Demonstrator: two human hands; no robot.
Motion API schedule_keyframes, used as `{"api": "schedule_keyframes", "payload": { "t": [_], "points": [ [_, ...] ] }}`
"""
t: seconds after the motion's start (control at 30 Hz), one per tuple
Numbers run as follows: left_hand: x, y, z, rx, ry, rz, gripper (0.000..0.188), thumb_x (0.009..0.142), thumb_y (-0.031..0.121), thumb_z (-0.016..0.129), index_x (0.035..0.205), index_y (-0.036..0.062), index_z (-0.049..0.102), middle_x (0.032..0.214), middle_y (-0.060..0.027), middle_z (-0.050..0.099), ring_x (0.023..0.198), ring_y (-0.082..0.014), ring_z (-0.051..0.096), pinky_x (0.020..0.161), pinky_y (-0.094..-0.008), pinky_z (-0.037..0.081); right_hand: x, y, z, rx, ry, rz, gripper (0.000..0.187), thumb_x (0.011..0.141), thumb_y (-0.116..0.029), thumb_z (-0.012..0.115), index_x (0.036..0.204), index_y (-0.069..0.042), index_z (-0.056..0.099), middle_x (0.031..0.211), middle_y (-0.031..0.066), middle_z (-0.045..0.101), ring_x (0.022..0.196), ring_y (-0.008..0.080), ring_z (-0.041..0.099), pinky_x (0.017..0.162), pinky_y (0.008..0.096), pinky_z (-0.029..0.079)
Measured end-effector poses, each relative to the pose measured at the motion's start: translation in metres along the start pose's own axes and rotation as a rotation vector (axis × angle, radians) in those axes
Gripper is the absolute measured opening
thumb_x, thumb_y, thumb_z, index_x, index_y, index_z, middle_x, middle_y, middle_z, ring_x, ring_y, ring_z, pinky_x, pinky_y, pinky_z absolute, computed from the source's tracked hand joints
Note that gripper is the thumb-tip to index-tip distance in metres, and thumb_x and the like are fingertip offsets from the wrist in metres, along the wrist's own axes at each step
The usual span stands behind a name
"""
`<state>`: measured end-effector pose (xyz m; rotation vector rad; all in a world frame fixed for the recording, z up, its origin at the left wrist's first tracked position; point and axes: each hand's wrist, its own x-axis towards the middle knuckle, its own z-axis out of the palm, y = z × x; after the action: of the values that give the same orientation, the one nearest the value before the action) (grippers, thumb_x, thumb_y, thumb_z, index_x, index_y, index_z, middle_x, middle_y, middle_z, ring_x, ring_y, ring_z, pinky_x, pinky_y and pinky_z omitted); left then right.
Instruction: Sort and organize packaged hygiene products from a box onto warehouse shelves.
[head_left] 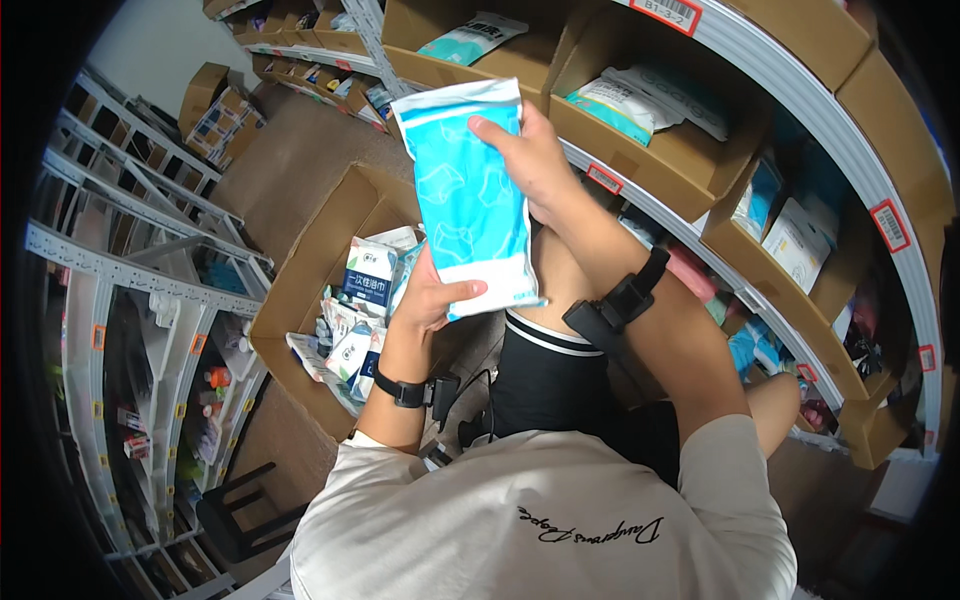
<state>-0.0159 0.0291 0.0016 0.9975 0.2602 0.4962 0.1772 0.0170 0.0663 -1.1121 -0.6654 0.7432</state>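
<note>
A flat, oblong packet of glossy bright-blue and white plastic film (468, 195), patterned with pale outlined shapes and finished with white end bands, is held up in front of the person, its surface lightly rumpled. The left hand (433, 297) pinches its lower left corner, thumb on the face; the right hand (535, 160) grips its upper right edge, thumb likewise in front. Each wrist wears a black strap. Behind the packet and to its left, an open brown cardboard box (295, 300) holds a loose heap of small white and navy packets (368, 275); the blue packet and left arm hide part of it. To the right, cardboard bins (655, 172) with soft teal-and-white packs (620, 105) line a shelf, partly covered by the right forearm. A perforated pale metal rack (140, 275) stands at far left.
</note>
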Motion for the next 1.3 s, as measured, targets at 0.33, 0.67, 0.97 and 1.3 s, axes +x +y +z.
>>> {"api": "schedule_keyframes", "payload": {
  "t": [0.33,0.67,0.97,1.3],
  "points": [
    [-0.015,-0.026,0.011,-0.08,-0.083,0.06,0.089,0.066,-0.003,0.079,0.144,-0.0026,0.034,0.136,-0.0162,0.054,0.126,-0.0284,0.054,0.108,-0.0429,0.042,0.023,-0.012,-0.026,-0.137,0.195,-0.085,0.018,0.093,-0.015,0.069,0.103,0.0,0.066,0.092,0.0086,0.069,0.078,0.0137,0.063,0.068,0.0287,0.053],
    [-0.027,-0.053,0.034,-0.471,0.099,0.164,0.057,0.087,-0.006,0.061,0.14,0.0023,0.042,0.132,-0.0165,0.057,0.126,-0.031,0.054,0.104,-0.0478,0.047,0.03,-0.007,-0.033,-0.035,0.311,-0.134,0.018,0.089,-0.014,0.073,0.097,0.001,0.069,0.087,0.0091,0.07,0.074,0.0155,0.063,0.066,0.031,0.052],
    [-0.029,-0.06,0.034,-0.134,0.154,0.211,0.053,0.086,-0.007,0.066,0.134,-0.0021,0.045,0.126,-0.0184,0.06,0.115,-0.0296,0.062,0.098,-0.0474,0.052,0.02,-0.014,-0.043,-0.012,0.302,-0.102,0.021,0.09,-0.016,0.073,0.101,0.001,0.067,0.09,0.0107,0.07,0.076,0.0163,0.064,0.068,0.0312,0.054],
    [-0.02,-0.062,0.078,-0.219,-0.016,0.1,0.057,0.086,-0.006,0.067,0.137,0.0015,0.043,0.13,-0.0158,0.057,0.12,-0.0299,0.059,0.1,-0.0477,0.05,0.006,-0.04,-0.114,-0.154,0.321,-0.19,0.021,0.091,-0.018,0.071,0.102,0.0,0.069,0.092,0.0111,0.071,0.077,0.0171,0.066,0.07,0.032,0.055]
  ]
}}
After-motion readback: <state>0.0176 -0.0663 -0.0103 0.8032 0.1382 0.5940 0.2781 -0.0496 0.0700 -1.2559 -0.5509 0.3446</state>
